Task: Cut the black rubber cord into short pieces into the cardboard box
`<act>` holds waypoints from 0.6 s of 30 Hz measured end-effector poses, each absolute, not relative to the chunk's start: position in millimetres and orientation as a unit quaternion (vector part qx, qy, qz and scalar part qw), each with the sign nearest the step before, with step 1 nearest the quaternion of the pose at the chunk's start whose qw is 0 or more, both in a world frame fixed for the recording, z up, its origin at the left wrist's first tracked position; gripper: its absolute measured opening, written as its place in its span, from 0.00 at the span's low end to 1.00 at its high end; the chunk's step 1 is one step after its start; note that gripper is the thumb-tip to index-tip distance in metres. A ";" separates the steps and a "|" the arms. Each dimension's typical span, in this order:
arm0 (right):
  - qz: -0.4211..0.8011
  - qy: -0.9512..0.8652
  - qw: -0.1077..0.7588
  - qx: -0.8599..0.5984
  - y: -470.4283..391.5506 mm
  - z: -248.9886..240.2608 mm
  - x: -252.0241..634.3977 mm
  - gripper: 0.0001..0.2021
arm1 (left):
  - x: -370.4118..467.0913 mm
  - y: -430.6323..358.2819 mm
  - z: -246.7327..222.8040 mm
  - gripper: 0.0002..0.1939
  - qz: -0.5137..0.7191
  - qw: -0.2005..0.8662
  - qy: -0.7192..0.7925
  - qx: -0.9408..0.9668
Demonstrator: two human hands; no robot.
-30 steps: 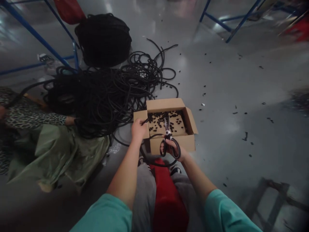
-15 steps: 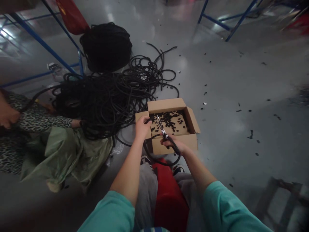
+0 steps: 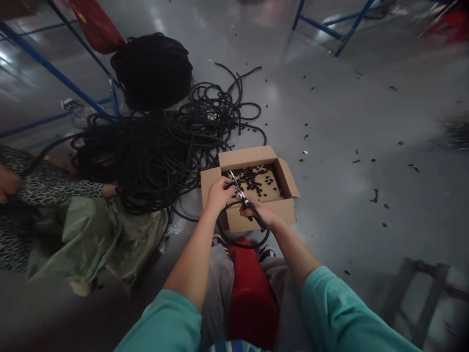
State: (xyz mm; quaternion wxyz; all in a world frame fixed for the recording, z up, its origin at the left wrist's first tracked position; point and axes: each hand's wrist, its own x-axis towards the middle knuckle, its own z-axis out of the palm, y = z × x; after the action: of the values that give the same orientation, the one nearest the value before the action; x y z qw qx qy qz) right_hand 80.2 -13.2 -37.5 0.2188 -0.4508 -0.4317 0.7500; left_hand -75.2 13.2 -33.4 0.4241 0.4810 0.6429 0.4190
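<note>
My left hand (image 3: 219, 193), over the left side of an open cardboard box (image 3: 246, 157), is closed on a black cord whose end is mostly hidden by my fingers. My right hand (image 3: 259, 212) grips scissors (image 3: 240, 192) with silver blades and dark handles. The blades look together and point up and left, close beside my left fingertips. A loop of black cord (image 3: 245, 247) hangs below my hands, in front of the box. Many short black pieces (image 3: 252, 180) lie scattered on the box bottom.
A tangled heap of black cord (image 3: 146, 151) spreads left of the box, with a large black bundle (image 3: 152, 71) behind it. At far left another person's hand (image 3: 9, 183) is near a cord. A red stool (image 3: 252, 298) is between my legs. Black scraps dot the floor.
The scissor blades, slightly apart before, have come together, and the right hand's grip has tightened. The whole view has shifted a little, so everything appears slightly farther left.
</note>
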 end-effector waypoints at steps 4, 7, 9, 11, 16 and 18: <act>0.738 -0.449 0.217 -0.454 -12.6 -34.0 82.3 0.24 | -71.2 11.5 -29.6 0.03 0.367 0.411 0.654 0.518; 0.724 -0.462 0.217 -0.464 -12.8 -35.2 83.7 0.24 | -71.4 11.1 -29.6 0.03 0.335 0.388 0.655 0.555; 0.717 -0.467 0.219 -0.469 -12.5 -37.5 84.4 0.24 | -73.0 11.6 -30.3 0.04 0.324 0.381 0.647 0.575; 0.708 -0.475 0.221 -0.474 -11.8 -40.3 85.0 0.24 | -74.8 12.5 -30.7 0.04 0.321 0.387 0.636 0.586; 0.674 -0.499 0.250 -0.485 -9.5 -47.1 85.2 0.24 | -74.8 14.0 -30.2 0.05 0.354 0.447 0.621 0.538; 0.664 -0.504 0.257 -0.490 -9.2 -49.1 85.4 0.24 | -73.6 14.0 -30.0 0.07 0.373 0.467 0.615 0.515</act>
State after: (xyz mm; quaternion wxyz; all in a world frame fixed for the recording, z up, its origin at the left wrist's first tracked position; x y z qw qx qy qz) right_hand 85.4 -9.2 -49.1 0.2565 -0.4896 -0.5040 0.6637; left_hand -73.6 14.0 -30.0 0.4669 0.5149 0.6148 0.3726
